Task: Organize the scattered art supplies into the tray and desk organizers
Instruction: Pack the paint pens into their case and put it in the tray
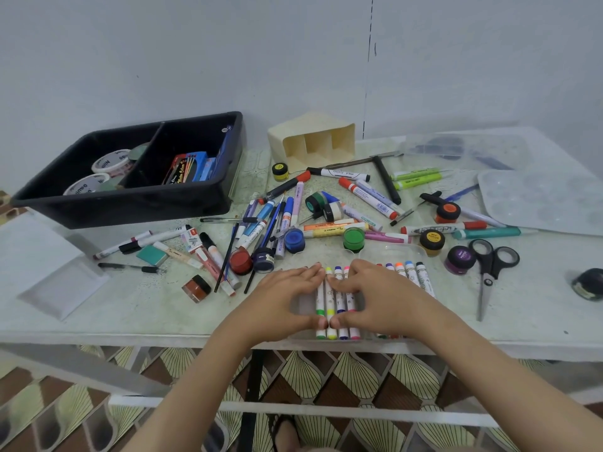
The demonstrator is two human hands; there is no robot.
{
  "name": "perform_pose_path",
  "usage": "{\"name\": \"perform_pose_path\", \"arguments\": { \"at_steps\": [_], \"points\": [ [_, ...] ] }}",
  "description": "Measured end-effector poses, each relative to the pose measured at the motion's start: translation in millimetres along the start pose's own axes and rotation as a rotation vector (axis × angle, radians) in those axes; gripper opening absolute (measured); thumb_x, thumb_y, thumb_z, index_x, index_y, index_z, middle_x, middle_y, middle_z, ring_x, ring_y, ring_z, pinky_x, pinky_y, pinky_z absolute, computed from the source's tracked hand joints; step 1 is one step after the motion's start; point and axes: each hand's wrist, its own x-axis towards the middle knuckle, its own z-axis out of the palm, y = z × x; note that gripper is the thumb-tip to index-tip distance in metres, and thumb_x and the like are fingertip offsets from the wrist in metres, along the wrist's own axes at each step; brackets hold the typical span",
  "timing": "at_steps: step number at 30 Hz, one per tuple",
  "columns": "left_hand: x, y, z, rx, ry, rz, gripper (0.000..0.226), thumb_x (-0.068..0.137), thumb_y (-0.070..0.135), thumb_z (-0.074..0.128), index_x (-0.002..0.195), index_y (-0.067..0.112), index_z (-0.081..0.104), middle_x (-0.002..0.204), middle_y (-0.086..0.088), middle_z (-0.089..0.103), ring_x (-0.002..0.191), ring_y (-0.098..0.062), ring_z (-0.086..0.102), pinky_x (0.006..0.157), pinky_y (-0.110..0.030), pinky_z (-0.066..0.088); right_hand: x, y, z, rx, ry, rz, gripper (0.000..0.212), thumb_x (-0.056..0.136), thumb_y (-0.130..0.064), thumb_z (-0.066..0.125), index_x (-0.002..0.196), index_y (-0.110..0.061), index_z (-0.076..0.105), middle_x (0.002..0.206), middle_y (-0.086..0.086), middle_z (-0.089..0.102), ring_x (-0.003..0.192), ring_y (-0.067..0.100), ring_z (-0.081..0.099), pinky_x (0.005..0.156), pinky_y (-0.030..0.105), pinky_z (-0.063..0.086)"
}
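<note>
I found a pale speckled table [137,308] set against a plain grey wall [195,53], above a patterned floor [326,373]. A row of markers [336,301] lay at the near edge in what looked like a clear case, long axes running away from me, caps toward the wall. My left hand [280,305] and right hand [378,298] rested on the row, fingers curled loosely, thumbs at the near ends. A black tray [130,203] stood at far left.

Plain pale grey-white wall [195,53] behind speckled pale green tabletop [137,308]; fan-patterned brown-and-cream floor covering [326,376] beneath. Even, soft light.
</note>
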Motion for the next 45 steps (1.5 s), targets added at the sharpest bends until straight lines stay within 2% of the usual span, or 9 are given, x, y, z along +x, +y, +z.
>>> {"name": "perform_pose_path", "arguments": {
  "at_steps": [5,11,18,23,26,30,38,42,45],
  "points": [
    [-1,4,0,0.058,0.017,-0.002,0.082,0.083,0.055,0.06,0.148,0.034,0.014,0.154,0.023,0.005,0.141,0.001,0.006,0.113,-0.028,0.001,1,-1,-1,0.021,-0.004,0.004,0.068,0.074,-0.062,0.062,0.135,-0.036,0.046,0.084,-0.017,0.031,0.078,0.007,0.04,0.056,0.019,0.025],
    [-1,2,1,0.026,0.073,0.02,0.084,0.08,0.056,0.062,0.148,0.034,0.018,0.154,0.022,0.009,0.14,0.003,0.007,0.108,-0.022,-0.002,6,-5,-6,-0.012,-0.024,0.034,0.068,0.07,-0.062,0.067,0.13,-0.033,0.053,0.085,-0.013,0.035,0.087,0.011,0.043,0.07,0.029,0.036],
    [-11,3,9,-0.164,0.201,0.009,0.073,0.083,0.043,0.066,0.145,0.032,0.03,0.154,0.018,0.017,0.14,0.002,0.01,0.112,-0.022,0.004,13,-11,-15,-0.146,-0.064,0.081,0.064,0.063,-0.068,0.067,0.107,-0.022,0.066,0.088,0.0,0.057,0.083,0.015,0.054,0.06,0.029,0.039],
    [-27,-8,-3,-0.321,0.452,-0.053,0.042,0.09,0.022,0.06,0.127,0.038,0.051,0.124,0.031,0.046,0.121,0.01,0.037,0.103,-0.019,0.028,25,-21,-25,-0.223,-0.143,0.089,0.055,0.063,-0.064,0.071,0.101,-0.024,0.068,0.078,-0.011,0.052,0.077,0.011,0.052,0.052,0.024,0.033],
    [-38,-25,-17,-0.364,0.627,-0.11,0.033,0.091,0.012,0.058,0.117,0.031,0.062,0.107,0.03,0.056,0.103,0.016,0.05,0.086,-0.005,0.039,36,-26,-34,-0.223,-0.135,0.103,0.04,0.071,-0.056,0.071,0.087,-0.02,0.073,0.078,-0.008,0.065,0.073,0.009,0.06,0.061,0.028,0.049],
    [-50,-64,-35,-0.303,0.761,-0.254,0.031,0.091,0.007,0.053,0.113,0.025,0.066,0.103,0.02,0.061,0.092,0.01,0.055,0.075,-0.003,0.039,64,-34,-43,-0.244,-0.089,0.079,0.043,0.083,-0.054,0.059,0.06,-0.018,0.061,0.059,-0.008,0.056,0.057,0.008,0.054,0.049,0.023,0.037],
    [-58,-149,-59,-0.043,0.791,-0.575,0.036,0.086,0.0,0.053,0.118,0.011,0.064,0.118,-0.01,0.065,0.113,-0.028,0.053,0.092,-0.034,0.041,145,-49,-29,-0.152,0.165,-0.144,0.015,0.092,-0.031,0.051,0.1,-0.027,0.063,0.092,-0.006,0.048,0.081,0.014,0.053,0.062,0.027,0.037],
    [-55,-175,-69,0.031,0.788,-0.622,0.036,0.085,-0.001,0.053,0.119,0.008,0.063,0.119,-0.014,0.063,0.115,-0.032,0.049,0.094,-0.039,0.04,176,-50,-22,-0.219,0.082,-0.195,0.024,0.094,-0.026,0.052,0.115,-0.029,0.064,0.108,0.0,0.049,0.085,0.015,0.052,0.065,0.029,0.041],
    [-49,-190,-78,0.042,0.748,-0.628,0.034,0.084,-0.001,0.052,0.115,0.006,0.065,0.114,-0.014,0.064,0.112,-0.032,0.049,0.092,-0.039,0.041,188,-51,-21,-0.245,0.034,-0.23,0.022,0.091,-0.019,0.053,0.108,-0.027,0.064,0.1,-0.002,0.046,0.093,0.018,0.054,0.065,0.03,0.041]
  ]
}}
